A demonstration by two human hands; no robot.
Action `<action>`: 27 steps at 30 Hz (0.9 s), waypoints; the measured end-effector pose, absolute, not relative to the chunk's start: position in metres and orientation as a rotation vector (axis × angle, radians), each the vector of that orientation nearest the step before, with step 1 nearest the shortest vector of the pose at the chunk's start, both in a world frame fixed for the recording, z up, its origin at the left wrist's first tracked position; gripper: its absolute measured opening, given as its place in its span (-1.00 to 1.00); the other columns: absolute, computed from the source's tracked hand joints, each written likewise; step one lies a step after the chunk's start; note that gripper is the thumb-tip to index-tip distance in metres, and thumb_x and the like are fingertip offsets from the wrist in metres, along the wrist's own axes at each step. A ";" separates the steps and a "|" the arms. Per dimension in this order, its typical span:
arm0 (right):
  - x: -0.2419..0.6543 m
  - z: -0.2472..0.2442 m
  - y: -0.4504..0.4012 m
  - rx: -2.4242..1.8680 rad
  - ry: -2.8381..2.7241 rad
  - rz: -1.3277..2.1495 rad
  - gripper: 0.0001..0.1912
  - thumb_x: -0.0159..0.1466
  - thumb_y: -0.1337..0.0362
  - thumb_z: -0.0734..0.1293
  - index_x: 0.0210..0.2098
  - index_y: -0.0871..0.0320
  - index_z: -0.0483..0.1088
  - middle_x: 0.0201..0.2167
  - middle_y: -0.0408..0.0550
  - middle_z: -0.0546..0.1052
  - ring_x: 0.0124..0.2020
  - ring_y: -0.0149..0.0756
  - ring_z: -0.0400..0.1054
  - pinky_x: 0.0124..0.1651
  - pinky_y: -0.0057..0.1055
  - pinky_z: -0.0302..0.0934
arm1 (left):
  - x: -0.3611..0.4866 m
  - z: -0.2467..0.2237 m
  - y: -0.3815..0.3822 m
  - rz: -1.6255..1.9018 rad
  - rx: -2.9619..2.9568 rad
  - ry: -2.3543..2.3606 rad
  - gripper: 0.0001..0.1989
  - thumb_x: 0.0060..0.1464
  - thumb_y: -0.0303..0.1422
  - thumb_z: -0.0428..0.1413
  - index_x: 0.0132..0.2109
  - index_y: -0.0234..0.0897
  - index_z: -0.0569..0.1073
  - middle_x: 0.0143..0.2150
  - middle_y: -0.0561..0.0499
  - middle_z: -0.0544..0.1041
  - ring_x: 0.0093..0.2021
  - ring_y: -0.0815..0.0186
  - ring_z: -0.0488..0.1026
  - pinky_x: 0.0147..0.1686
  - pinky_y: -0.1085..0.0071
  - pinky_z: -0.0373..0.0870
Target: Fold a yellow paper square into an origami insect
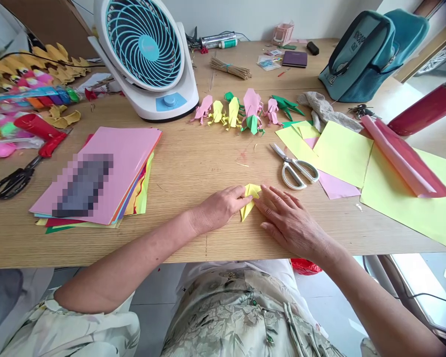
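Note:
A small folded yellow paper piece (248,208) lies on the wooden table, its pointed end toward me. My left hand (223,206) holds its left side, with the fingers pressed together on it. My right hand (292,220) rests flat with fingers spread, its fingertips touching the paper's right edge. White-handled scissors (299,171) lie partly open just beyond my right hand. Farther back stands a row of folded paper figures, among them a large pink one (251,101) and a yellow one (233,113).
At left are a stack of coloured paper (130,163) and black-handled scissors (17,181). A fan (171,101) stands behind. Yellow sheets (344,148), a rolled red sheet (409,161) and a teal bag (364,59) occupy the right.

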State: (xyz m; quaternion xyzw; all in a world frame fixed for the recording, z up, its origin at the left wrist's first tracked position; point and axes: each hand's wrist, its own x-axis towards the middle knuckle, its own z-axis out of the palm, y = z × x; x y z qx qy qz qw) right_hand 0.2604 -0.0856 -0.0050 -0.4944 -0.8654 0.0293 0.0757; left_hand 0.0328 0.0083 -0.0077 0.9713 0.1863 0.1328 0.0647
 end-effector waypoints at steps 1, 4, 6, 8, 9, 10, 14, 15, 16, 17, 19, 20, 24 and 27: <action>0.259 -0.005 -0.087 -1.474 -2.606 0.091 -0.41 0.43 0.06 0.09 0.38 0.13 0.05 0.44 0.17 -0.03 0.42 0.07 -0.12 0.32 0.05 -0.01 | 0.033 -0.008 0.008 0.415 2.919 0.567 -0.62 0.22 -0.60 -0.10 0.10 -0.33 0.42 -0.10 -0.12 0.45 -0.08 0.25 0.44 -0.08 0.37 0.45; 0.254 -0.005 -0.093 -1.470 -2.617 0.100 -0.41 0.43 0.06 0.09 0.38 0.14 0.06 0.44 0.18 -0.03 0.43 0.06 -0.14 0.34 0.06 -0.05 | 0.032 -0.010 0.008 0.449 2.888 0.569 -0.64 0.22 -0.60 -0.10 0.09 -0.34 0.42 -0.12 -0.11 0.44 -0.11 0.26 0.43 -0.11 0.39 0.43; 0.251 -0.005 -0.095 -1.489 -2.602 0.095 -0.41 0.43 0.06 0.10 0.38 0.14 0.06 0.44 0.18 -0.04 0.43 0.07 -0.16 0.34 0.07 -0.07 | 0.032 -0.010 0.008 0.462 2.879 0.563 -0.65 0.24 -0.58 -0.10 0.08 -0.33 0.43 -0.13 -0.09 0.43 -0.13 0.27 0.42 -0.13 0.41 0.42; 0.248 -0.005 -0.096 -1.502 -2.595 0.092 -0.41 0.42 0.06 0.11 0.37 0.15 0.07 0.44 0.20 -0.05 0.43 0.08 -0.16 0.35 0.07 -0.07 | 0.032 -0.010 0.007 0.472 2.875 0.565 -0.67 0.26 -0.56 -0.10 0.07 -0.33 0.43 -0.14 -0.08 0.43 -0.15 0.29 0.41 -0.14 0.42 0.41; 0.247 -0.005 -0.097 -1.504 -2.594 0.090 -0.40 0.42 0.06 0.12 0.37 0.16 0.08 0.44 0.21 -0.04 0.43 0.08 -0.15 0.35 0.08 -0.08 | 0.032 -0.010 0.007 0.475 2.875 0.569 -0.67 0.27 -0.56 -0.10 0.06 -0.32 0.44 -0.15 -0.08 0.43 -0.15 0.29 0.41 -0.14 0.42 0.41; 0.246 -0.005 -0.097 -1.503 -2.594 0.089 -0.40 0.42 0.06 0.12 0.37 0.16 0.08 0.43 0.22 -0.04 0.42 0.09 -0.13 0.35 0.08 -0.07 | 0.033 -0.009 0.007 0.479 2.875 0.572 -0.68 0.27 -0.56 -0.10 0.06 -0.32 0.44 -0.15 -0.07 0.43 -0.16 0.29 0.41 -0.14 0.42 0.41; 0.243 -0.004 -0.099 -1.509 -2.579 0.087 -0.40 0.41 0.04 0.12 0.37 0.16 0.08 0.43 0.21 -0.01 0.41 0.09 -0.11 0.34 0.09 -0.06 | 0.033 -0.009 0.006 0.500 2.886 0.577 -0.68 0.26 -0.57 -0.09 0.06 -0.34 0.44 -0.17 -0.08 0.43 -0.16 0.29 0.41 -0.13 0.42 0.40; 0.242 -0.003 -0.100 -1.508 -2.576 0.089 -0.40 0.42 0.04 0.12 0.36 0.16 0.09 0.43 0.21 -0.01 0.41 0.09 -0.11 0.33 0.09 -0.06 | 0.033 -0.008 0.006 0.504 2.886 0.576 -0.69 0.26 -0.57 -0.08 0.06 -0.34 0.44 -0.17 -0.08 0.43 -0.16 0.29 0.40 -0.13 0.42 0.40; 0.241 -0.003 -0.100 -1.499 -2.580 0.097 -0.41 0.42 0.04 0.11 0.36 0.16 0.10 0.43 0.20 -0.01 0.41 0.08 -0.11 0.33 0.09 -0.06 | 0.033 -0.008 0.005 0.508 2.884 0.578 -0.70 0.25 -0.57 -0.07 0.04 -0.34 0.44 -0.18 -0.07 0.43 -0.17 0.29 0.40 -0.13 0.42 0.40; 0.240 -0.002 -0.101 -1.486 -2.587 0.107 -0.42 0.42 0.04 0.11 0.35 0.16 0.12 0.43 0.20 -0.02 0.41 0.08 -0.11 0.33 0.08 -0.05 | 0.034 -0.008 0.005 0.509 2.883 0.581 -0.72 0.25 -0.57 -0.07 0.02 -0.34 0.45 -0.19 -0.07 0.43 -0.18 0.29 0.40 -0.14 0.42 0.39; 0.237 -0.001 -0.104 -1.460 -2.603 0.134 -0.44 0.42 0.05 0.10 0.32 0.18 0.18 0.44 0.19 -0.04 0.41 0.07 -0.11 0.34 0.07 -0.06 | 0.034 -0.008 0.004 0.504 2.884 0.587 -0.75 0.26 -0.56 -0.06 -0.05 -0.35 0.47 -0.20 -0.07 0.43 -0.19 0.29 0.40 -0.16 0.43 0.38; 0.235 -0.001 -0.105 -1.457 -2.604 0.147 -0.44 0.42 0.05 0.10 0.30 0.19 0.20 0.44 0.19 -0.05 0.41 0.08 -0.11 0.34 0.07 -0.07 | 0.034 -0.008 0.004 0.504 2.885 0.590 -0.76 0.26 -0.56 -0.06 -0.07 -0.35 0.48 -0.21 -0.07 0.43 -0.20 0.29 0.39 -0.17 0.43 0.38; 0.228 0.002 -0.110 -1.469 -2.570 0.186 -0.45 0.41 0.05 0.12 0.29 0.19 0.23 0.45 0.20 -0.08 0.42 0.11 -0.13 0.35 0.10 -0.09 | 0.034 -0.008 0.004 0.522 2.884 0.589 -0.76 0.28 -0.52 -0.06 -0.03 -0.34 0.47 -0.21 -0.07 0.43 -0.20 0.28 0.39 -0.17 0.43 0.37; 0.223 0.004 -0.115 -1.422 -2.571 0.245 -0.45 0.41 0.04 0.12 0.30 0.17 0.23 0.45 0.20 -0.13 0.42 0.11 -0.14 0.35 0.10 -0.10 | 0.034 -0.010 0.004 0.548 2.870 0.590 -0.76 0.31 -0.47 -0.06 0.00 -0.32 0.46 -0.21 -0.07 0.43 -0.20 0.29 0.39 -0.17 0.43 0.37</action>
